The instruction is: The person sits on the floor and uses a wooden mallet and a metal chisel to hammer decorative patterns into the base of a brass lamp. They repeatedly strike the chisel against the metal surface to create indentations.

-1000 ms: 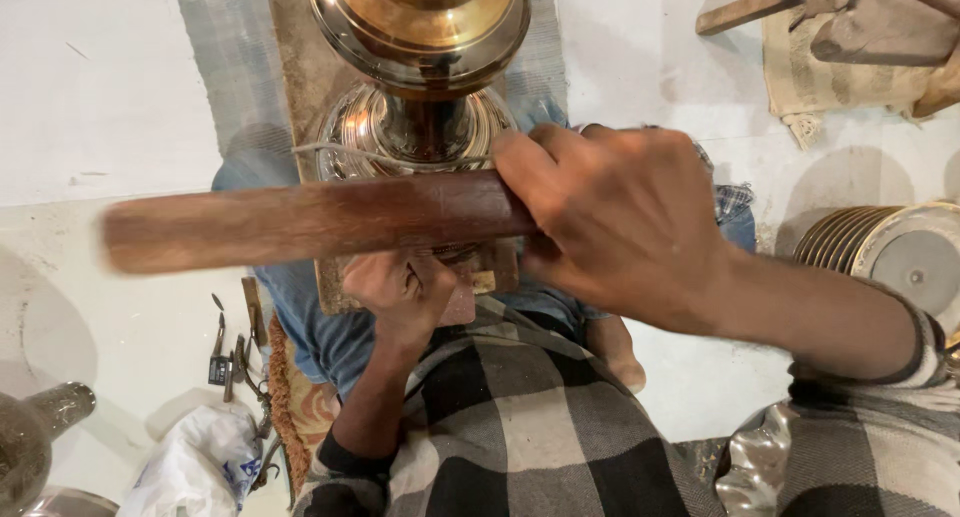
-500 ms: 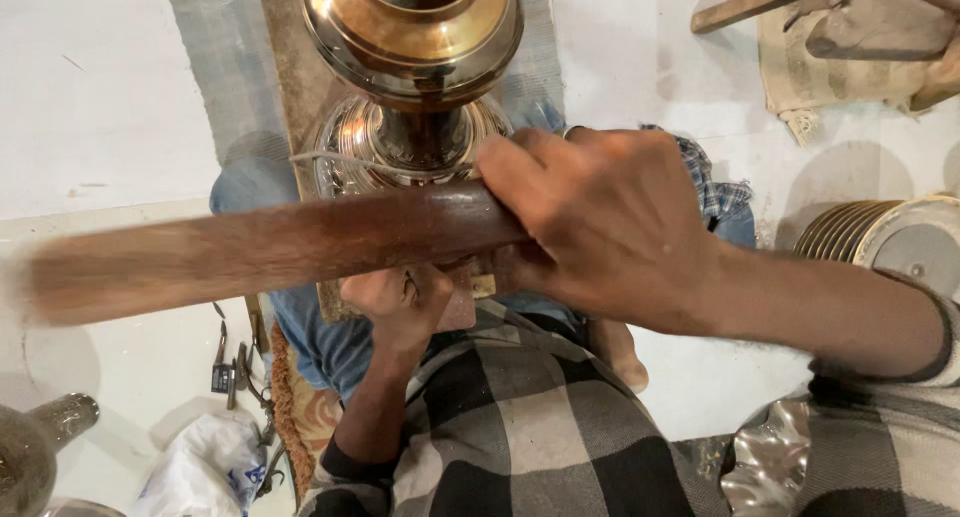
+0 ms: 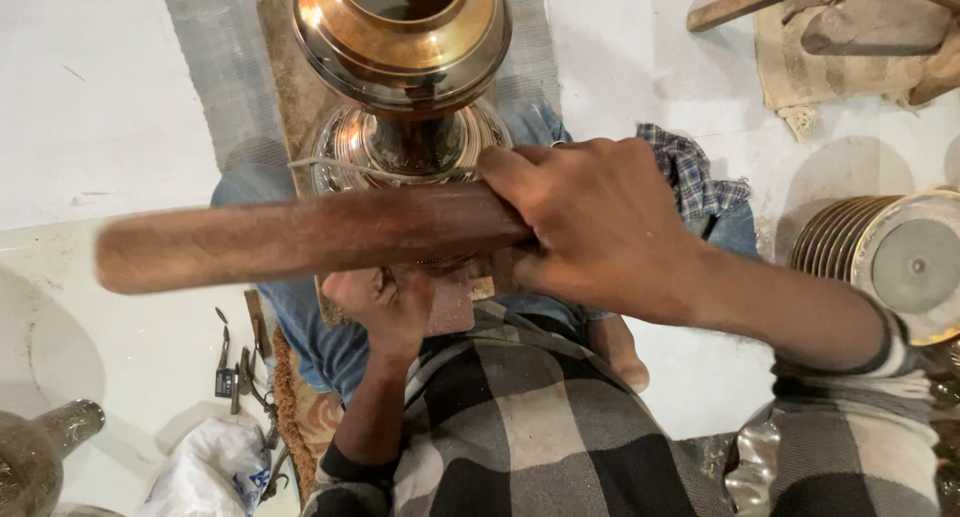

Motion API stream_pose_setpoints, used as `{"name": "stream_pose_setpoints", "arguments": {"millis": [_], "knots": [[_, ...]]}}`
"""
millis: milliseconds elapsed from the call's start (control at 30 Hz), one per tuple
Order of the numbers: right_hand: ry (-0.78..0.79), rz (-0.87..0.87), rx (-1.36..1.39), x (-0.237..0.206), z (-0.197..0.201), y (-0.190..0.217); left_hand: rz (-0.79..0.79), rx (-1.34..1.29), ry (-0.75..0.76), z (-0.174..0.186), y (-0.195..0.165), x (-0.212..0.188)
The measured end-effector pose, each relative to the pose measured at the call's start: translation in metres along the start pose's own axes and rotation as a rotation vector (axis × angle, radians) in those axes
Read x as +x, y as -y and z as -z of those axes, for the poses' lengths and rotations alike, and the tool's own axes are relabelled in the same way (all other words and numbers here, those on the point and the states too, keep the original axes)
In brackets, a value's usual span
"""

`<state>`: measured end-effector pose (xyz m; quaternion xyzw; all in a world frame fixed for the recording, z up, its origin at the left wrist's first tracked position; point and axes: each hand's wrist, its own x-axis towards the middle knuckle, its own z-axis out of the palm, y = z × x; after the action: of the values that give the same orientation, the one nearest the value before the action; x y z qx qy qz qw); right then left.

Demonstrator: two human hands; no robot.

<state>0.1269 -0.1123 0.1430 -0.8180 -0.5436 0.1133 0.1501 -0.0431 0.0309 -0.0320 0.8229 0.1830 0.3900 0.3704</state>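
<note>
- Nearest the camera, the person's checked shirt point(image 3: 540, 427) fills the lower frame; the left hand point(image 3: 385, 302) sits just above it, curled around a small reddish block point(image 3: 450, 302) pressed close under the metal vessel; what exactly the fingers pinch is partly hidden.
- The right hand point(image 3: 600, 227) is clenched around one end of a long wooden mallet point(image 3: 300, 239); its long axis runs nearly level across the frame, tilted slightly, free end pointing to the person's left; the wood is blurred, so it is judged to be mid-swing.
- Just beyond, the brass vessel point(image 3: 400, 47) stands between the knees, over the blue trousers; its long axis runs away from the person and the open mouth points toward the far edge of the frame; the neck and lower bulb sit just behind the mallet.
- As a judgement, the vessel is already shaped and polished bright; the striking work at its base seems under way, and how much remains cannot be told.
- Farther off on the floor lie small hand tools point(image 3: 235, 377) at the left, stacked metal plates point(image 3: 890, 262) at the right, and wooden pieces point(image 3: 850, 17) on sacking at the far right.
</note>
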Motion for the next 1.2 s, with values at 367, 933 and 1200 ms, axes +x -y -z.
{"name": "stream_pose_setpoints", "arguments": {"millis": [367, 933, 1200], "knots": [[-0.099, -0.064, 0.397, -0.006, -0.015, -0.025, 0.025, -0.023, -0.064, -0.01, -0.052, 0.015], [-0.102, 0.106, 0.015, 0.012, 0.003, -0.009, 0.069, 0.09, -0.149, -0.013, -0.03, -0.009], [0.097, 0.174, -0.104, 0.027, 0.043, 0.016, 0.025, -0.017, -0.089, -0.006, -0.037, 0.003]]}}
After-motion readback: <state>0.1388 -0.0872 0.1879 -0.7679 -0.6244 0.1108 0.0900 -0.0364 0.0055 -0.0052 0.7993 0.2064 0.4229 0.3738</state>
